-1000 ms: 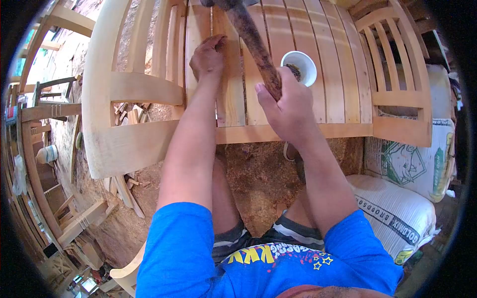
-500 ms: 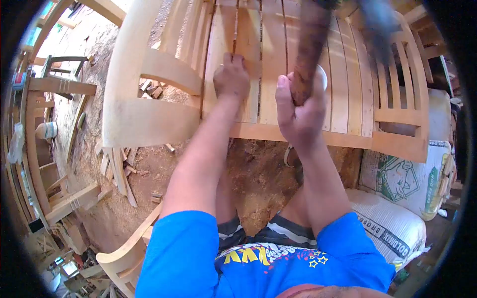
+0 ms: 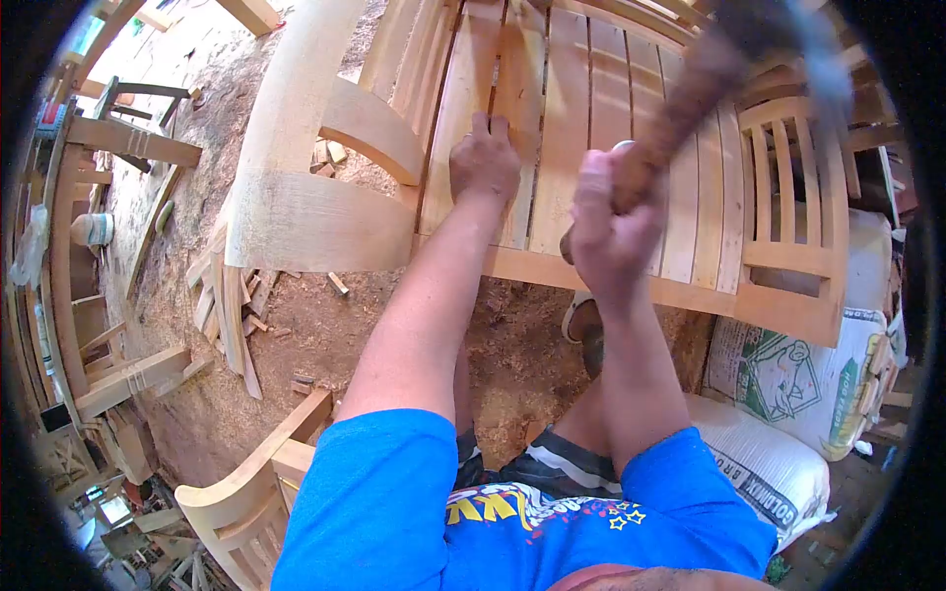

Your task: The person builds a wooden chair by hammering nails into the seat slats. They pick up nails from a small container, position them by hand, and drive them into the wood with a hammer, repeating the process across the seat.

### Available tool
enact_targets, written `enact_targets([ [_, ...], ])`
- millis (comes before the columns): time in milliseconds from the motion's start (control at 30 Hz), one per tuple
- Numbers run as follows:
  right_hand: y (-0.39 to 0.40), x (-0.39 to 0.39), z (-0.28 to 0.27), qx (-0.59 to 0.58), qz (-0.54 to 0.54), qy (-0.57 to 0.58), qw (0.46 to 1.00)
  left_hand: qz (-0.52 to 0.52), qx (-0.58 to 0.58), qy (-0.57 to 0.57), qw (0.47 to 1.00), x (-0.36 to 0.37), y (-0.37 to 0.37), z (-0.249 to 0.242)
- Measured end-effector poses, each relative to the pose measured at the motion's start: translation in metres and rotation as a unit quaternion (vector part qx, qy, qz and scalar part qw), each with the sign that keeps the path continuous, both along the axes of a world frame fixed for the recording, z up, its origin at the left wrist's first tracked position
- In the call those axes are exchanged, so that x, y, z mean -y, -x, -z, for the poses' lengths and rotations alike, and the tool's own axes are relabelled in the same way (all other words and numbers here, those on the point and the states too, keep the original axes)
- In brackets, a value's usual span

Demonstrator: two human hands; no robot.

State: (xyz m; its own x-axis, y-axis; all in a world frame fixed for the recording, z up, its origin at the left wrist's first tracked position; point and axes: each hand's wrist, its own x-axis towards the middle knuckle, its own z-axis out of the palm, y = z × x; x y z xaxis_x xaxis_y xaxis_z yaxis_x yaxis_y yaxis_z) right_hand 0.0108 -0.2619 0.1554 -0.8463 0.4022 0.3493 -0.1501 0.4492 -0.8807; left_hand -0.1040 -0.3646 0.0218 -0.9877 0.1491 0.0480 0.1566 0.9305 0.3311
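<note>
A slatted wooden bench seat (image 3: 567,128) lies in front of me. On its left slats rests my left hand (image 3: 485,163), fingers pinched together at a gap between slats; what they hold is too small to make out. My right hand (image 3: 619,222) is wrapped round the wooden handle of a hammer (image 3: 680,113), raised above the seat. The hammer's head is blurred at the upper right. Part of a round white object shows behind the right hand.
The bench's curved armrest (image 3: 320,222) is at the left, its slatted side (image 3: 793,187) at the right. Printed sacks (image 3: 788,379) lie at the lower right. Wood offcuts (image 3: 232,305) and a curved chair part (image 3: 232,512) are on the left.
The hammer has tilted to the right, its head shifting right. In view, the bench and my left hand have moved slightly right and down.
</note>
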Motion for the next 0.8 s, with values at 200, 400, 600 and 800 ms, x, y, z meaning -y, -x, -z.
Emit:
enact_targets([
  [200, 0.018, -0.024, 0.091, 0.204, -0.020, -0.112, 0.972, -0.003, 0.003, -0.007, 1.000, -0.001, 0.003, 0.003],
  [400, -0.008, -0.013, -0.011, -0.038, -0.019, 0.101, 0.994, -0.003, -0.013, -0.007, 1.000, 0.000, 0.004, 0.015],
  [600, 0.000, -0.006, 0.088, 0.168, 0.026, -0.073, 0.983, 0.000, 0.018, -0.006, 1.000, -0.001, 0.008, 0.008],
  [800, 0.003, -0.004, 0.003, 0.013, 0.045, -0.067, 0.997, -0.008, 0.002, 0.007, 1.000, -0.002, 0.000, -0.002],
])
